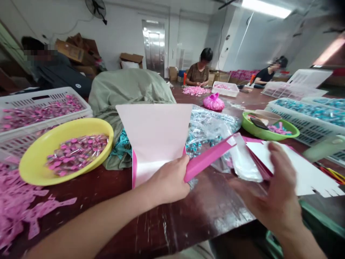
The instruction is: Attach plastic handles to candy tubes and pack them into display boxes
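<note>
Tabletop (205,212), dark red, glossy; a strip of its surface shows between the two hands and runs forward to the near edge, which slants up toward the right. Bounds, left: yellow basin (32,162) of small wrapped pieces, with loose pink straps (16,205) in front of it. Bounds, right: stack of white sheets (299,172), notched along one end; clear sleeves (244,162) alongside; green bowl (265,135) beyond. One pink strip (211,156), its near end in the left hand (174,180), fingers closed around it, the far end slanting up and right to the sleeves. One white panel (156,126), pink at its sides, upright just behind that hand; whether joined to the strip, cannot tell. Right hand (275,194), blurred, fingers spread, apart from the strip, before the sheets.
</note>
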A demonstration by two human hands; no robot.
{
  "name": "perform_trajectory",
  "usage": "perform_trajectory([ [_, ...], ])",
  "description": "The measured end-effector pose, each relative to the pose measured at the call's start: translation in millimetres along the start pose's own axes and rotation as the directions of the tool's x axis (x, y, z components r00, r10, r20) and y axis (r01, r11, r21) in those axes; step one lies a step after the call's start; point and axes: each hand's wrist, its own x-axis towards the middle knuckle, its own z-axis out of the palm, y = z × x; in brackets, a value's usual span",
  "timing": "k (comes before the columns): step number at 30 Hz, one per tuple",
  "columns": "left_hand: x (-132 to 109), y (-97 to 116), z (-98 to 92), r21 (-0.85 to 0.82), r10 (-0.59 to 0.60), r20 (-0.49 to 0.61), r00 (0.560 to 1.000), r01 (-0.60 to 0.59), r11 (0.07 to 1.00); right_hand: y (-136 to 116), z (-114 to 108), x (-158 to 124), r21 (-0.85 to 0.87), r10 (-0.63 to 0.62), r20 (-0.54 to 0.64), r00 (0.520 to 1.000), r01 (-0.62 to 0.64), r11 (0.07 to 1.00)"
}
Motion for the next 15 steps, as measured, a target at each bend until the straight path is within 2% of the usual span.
perform_trajectory([
  [1, -6.5, -2.5, -5.9, 0.101, 0.009, 0.041, 0.999, -0.013, 0.995, -7.3, 0.4, 14.1, -0.039, -0.166, 0.122, 0.978, 0.172, 0.984],
  [3, -18.7, -4.9, -16.0, 0.230, 0.006, 0.103, 0.995, -0.030, 0.973, -21.9, 7.7, 38.3, -0.022, -0.379, 0.342, 0.860, 0.410, 0.912],
  [5, -29.2, -6.2, -22.5, 0.318, -0.050, 0.156, 0.987, -0.003, 0.948, -34.9, 22.9, 54.1, 0.046, -0.461, 0.493, 0.738, 0.506, 0.861],
  [8, -40.9, -12.1, -26.6, 0.378, -0.131, 0.215, 0.968, 0.042, 0.925, -50.6, 51.3, 63.8, 0.107, -0.511, 0.582, 0.632, 0.563, 0.819],
  [10, -47.9, -19.4, -30.0, 0.385, -0.152, 0.210, 0.966, 0.061, 0.921, -58.0, 67.6, 64.7, 0.152, -0.541, 0.609, 0.580, 0.584, 0.797],
  [12, -56.8, -27.5, -37.5, 0.419, -0.168, 0.192, 0.967, 0.074, 0.905, -62.1, 78.4, 63.0, 0.179, -0.568, 0.610, 0.552, 0.603, 0.777],
  [13, -62.2, -31.1, -42.8, 0.454, -0.179, 0.190, 0.965, 0.075, 0.888, -62.8, 81.5, 61.0, 0.175, -0.578, 0.598, 0.556, 0.614, 0.770],
  [15, -74.3, -36.3, -53.7, 0.534, -0.192, 0.200, 0.961, 0.057, 0.844, -63.0, 83.9, 55.3, 0.152, -0.594, 0.541, 0.595, 0.626, 0.765],
])
